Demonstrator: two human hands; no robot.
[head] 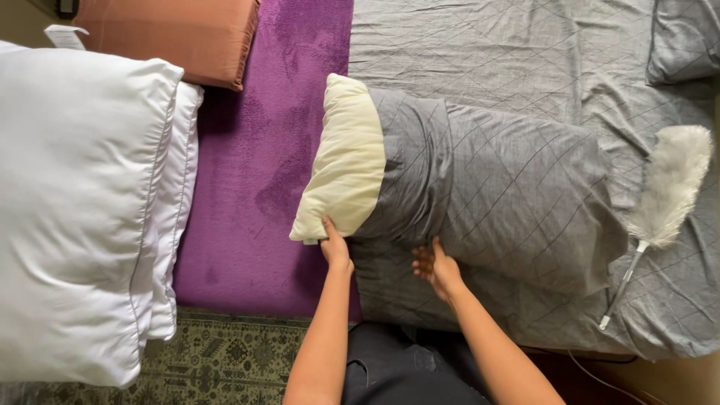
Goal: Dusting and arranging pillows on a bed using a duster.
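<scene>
A cream pillow (346,161) lies across the bed with a grey quilted pillowcase (510,191) pulled over most of it; its left end sticks out bare. My left hand (335,246) pinches the pillow's near corner at the edge of the case. My right hand (436,270) is under the near edge of the grey pillowcase, fingers curled against the fabric.
Two white pillows (82,202) are stacked at the left. A rust-coloured cushion (176,34) lies at the top left on a purple blanket (259,165). A white feather duster (664,202) rests on the grey bedsheet (525,52) at the right. A patterned rug (217,352) is below.
</scene>
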